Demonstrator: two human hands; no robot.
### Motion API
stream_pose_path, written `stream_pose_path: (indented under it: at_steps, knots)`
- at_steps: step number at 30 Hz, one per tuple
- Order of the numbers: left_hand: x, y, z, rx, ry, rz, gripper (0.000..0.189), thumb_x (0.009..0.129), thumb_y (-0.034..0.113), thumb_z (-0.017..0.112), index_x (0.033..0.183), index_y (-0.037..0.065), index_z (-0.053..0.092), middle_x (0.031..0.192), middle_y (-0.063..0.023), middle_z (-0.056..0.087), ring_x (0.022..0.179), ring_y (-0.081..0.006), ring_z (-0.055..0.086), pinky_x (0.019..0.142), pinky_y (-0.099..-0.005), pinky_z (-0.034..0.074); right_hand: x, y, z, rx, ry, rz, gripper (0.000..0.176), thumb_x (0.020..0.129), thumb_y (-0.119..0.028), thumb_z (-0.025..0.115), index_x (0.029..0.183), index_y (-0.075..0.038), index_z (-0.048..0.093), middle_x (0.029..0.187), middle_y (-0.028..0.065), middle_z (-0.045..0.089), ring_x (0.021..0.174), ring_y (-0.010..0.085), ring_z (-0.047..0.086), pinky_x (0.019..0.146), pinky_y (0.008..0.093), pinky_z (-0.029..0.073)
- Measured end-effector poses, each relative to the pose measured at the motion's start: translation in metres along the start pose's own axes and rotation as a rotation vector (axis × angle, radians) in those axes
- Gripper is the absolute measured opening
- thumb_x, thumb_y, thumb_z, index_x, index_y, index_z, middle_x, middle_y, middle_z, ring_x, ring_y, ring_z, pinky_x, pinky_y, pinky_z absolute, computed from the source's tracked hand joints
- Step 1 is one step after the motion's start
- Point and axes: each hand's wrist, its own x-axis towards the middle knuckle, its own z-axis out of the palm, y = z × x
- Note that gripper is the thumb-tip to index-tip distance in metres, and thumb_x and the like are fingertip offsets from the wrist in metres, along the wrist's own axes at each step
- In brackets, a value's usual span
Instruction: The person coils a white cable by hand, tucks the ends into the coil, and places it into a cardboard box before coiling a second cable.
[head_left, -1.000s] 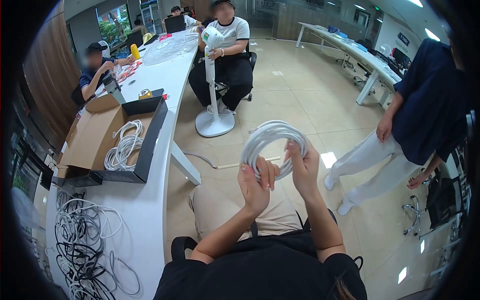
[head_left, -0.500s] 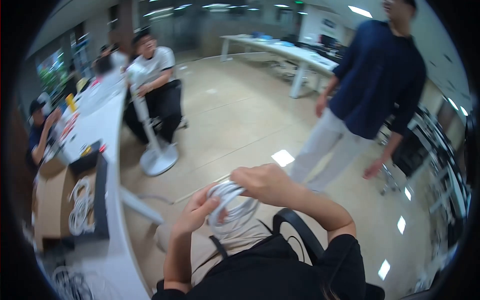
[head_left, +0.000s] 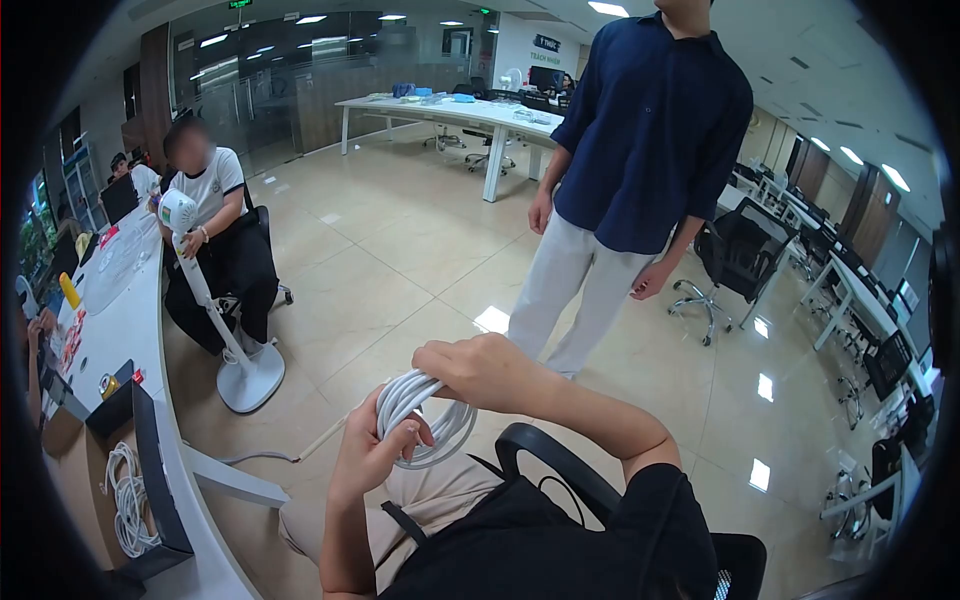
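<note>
A coil of white cable [head_left: 402,402] is held between my two hands above my lap. My left hand [head_left: 372,445] grips the coil from the left, with the thumb over the loops and fingertips inside them. From above, my right hand [head_left: 468,370] closes over the top right of the coil, its fingers bent round the loops. The lower loops hang at a tilt beneath my right hand. My right palm and most of its fingertips are hidden.
At left, a white table [head_left: 205,500] bears an open box [head_left: 165,490] with another white cable coil [head_left: 130,505]. A seated person [head_left: 215,200] holds a white stand fan [head_left: 215,310]. A standing person [head_left: 640,150] is ahead. My chair's armrest [head_left: 545,445] is beside me.
My view has turned to the right, so the table and people appear farther left. Both hands still hold the cable coil, its loops now closer together. The standing person's arm has lowered.
</note>
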Motion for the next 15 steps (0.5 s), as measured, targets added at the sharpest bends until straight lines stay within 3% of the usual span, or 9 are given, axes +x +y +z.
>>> stream_pose_path:
  at_steps: [7, 10, 13, 15]
  knots:
    - [0.003, 0.000, 0.009, 0.084, 0.079, 0.002, 0.013, 0.083, 0.007, 0.055, 0.091, -0.003, 0.053, 0.058, -0.0007, 0.050, 0.047, -0.0042, 0.044, 0.044, -0.0196, 0.035, -0.013, -0.002, -0.032, 0.202, -0.106, 0.152, 0.040, 0.077, -0.032, 0.067, 0.107, -0.009, 0.055, 0.085, 0.0050, 0.060, 0.068, 0.0202, 0.059, 0.057, 0.0303, 0.044]
    - [0.007, -0.002, 0.010, 0.058, 0.092, 0.022, 0.013, 0.083, 0.007, 0.056, 0.091, -0.003, 0.053, 0.059, -0.0002, 0.050, 0.047, -0.0040, 0.044, 0.043, -0.0196, 0.035, -0.017, -0.001, -0.042, 0.286, 0.041, 0.191, 0.049, 0.076, -0.037, 0.068, 0.114, -0.009, 0.054, 0.084, 0.0043, 0.059, 0.065, 0.0183, 0.056, 0.057, 0.0281, 0.044]
    - [0.008, -0.003, 0.013, -0.026, 0.089, 0.044, 0.016, 0.083, 0.007, 0.056, 0.095, -0.003, 0.052, 0.062, -0.0002, 0.050, 0.048, -0.0038, 0.044, 0.044, -0.0192, 0.035, -0.023, 0.000, -0.043, 0.144, 0.060, 0.107, 0.046, 0.073, -0.033, 0.070, 0.111, -0.009, 0.059, 0.081, 0.0028, 0.057, 0.062, 0.0165, 0.054, 0.057, 0.0273, 0.044]
    - [0.009, -0.007, 0.015, -0.081, 0.080, 0.089, 0.018, 0.085, 0.008, 0.055, 0.098, -0.003, 0.050, 0.062, 0.0001, 0.049, 0.049, -0.0036, 0.043, 0.044, -0.0187, 0.034, -0.024, 0.001, -0.035, 0.149, 0.182, 0.182, 0.040, 0.072, -0.027, 0.071, 0.106, -0.009, 0.062, 0.079, 0.0019, 0.056, 0.060, 0.0155, 0.053, 0.055, 0.0268, 0.044]
